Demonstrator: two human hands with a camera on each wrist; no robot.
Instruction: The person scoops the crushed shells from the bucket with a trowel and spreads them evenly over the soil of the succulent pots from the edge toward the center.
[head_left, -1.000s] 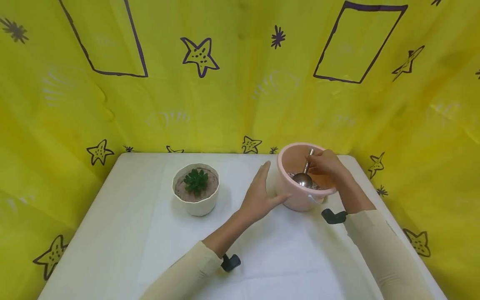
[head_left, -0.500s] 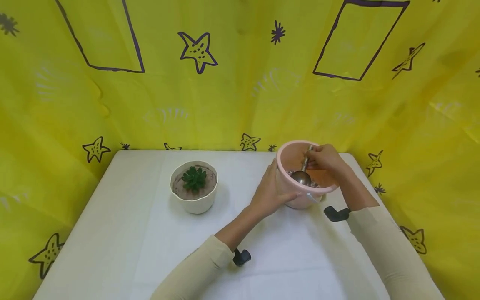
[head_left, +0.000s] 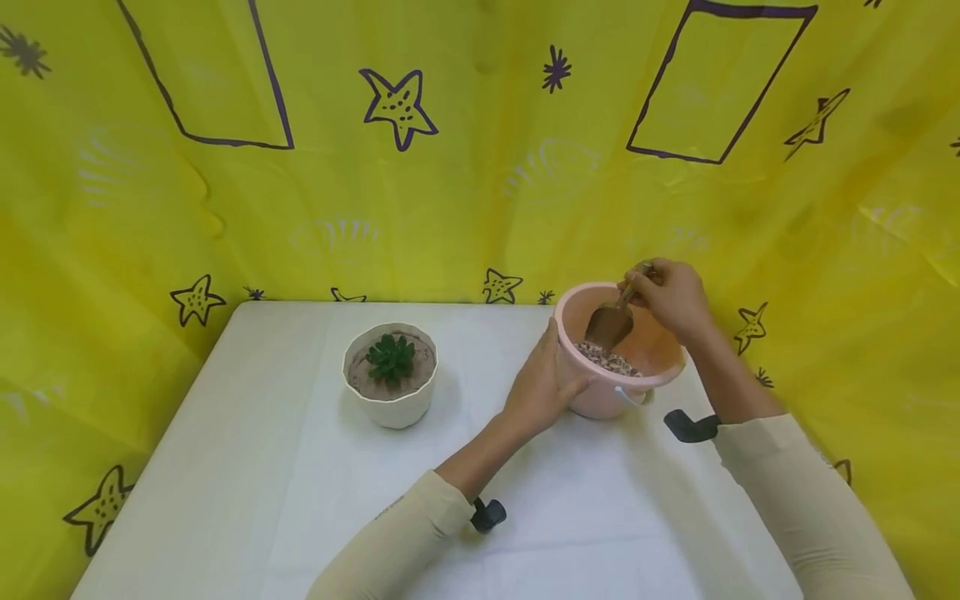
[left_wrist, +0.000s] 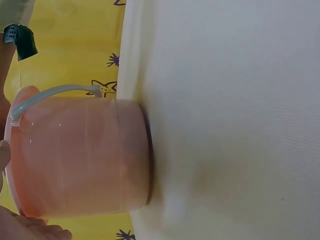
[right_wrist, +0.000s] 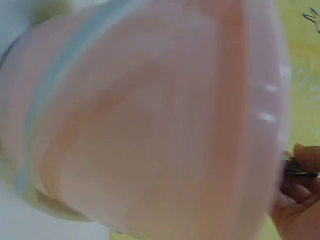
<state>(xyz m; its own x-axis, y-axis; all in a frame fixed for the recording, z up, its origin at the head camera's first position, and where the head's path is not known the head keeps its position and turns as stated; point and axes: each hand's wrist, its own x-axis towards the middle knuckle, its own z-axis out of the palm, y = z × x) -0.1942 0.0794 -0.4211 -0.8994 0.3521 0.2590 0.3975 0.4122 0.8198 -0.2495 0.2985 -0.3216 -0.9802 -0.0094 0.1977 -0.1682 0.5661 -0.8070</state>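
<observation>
A pink bucket point(head_left: 600, 407) stands at the table's back right, with speckled granular material point(head_left: 609, 360) inside. My left hand point(head_left: 536, 387) holds its left side just under the rim, thumb along the front and fingers round the far side. Between the fingers of my right hand point(head_left: 671, 296) is the handle of a metal scoop point(head_left: 610, 325). Its blade tilts down inside the bucket, tip right at the material. In the left wrist view the bucket wall point(left_wrist: 85, 155) and pale handle point(left_wrist: 57, 91) show. From the right wrist, the bucket point(right_wrist: 150, 125) hides most of the scoop.
To the left on the white-covered table point(head_left: 225, 467) stands a cream pot point(head_left: 397, 410) holding a green succulent point(head_left: 391, 357) in greyish soil. A yellow curtain point(head_left: 465, 208) with drawn stars hangs behind the table and along both sides.
My left hand has moved right onto the bucket's side. The right hand has risen and turned the scoop, whose blade now points down at the granular material.
</observation>
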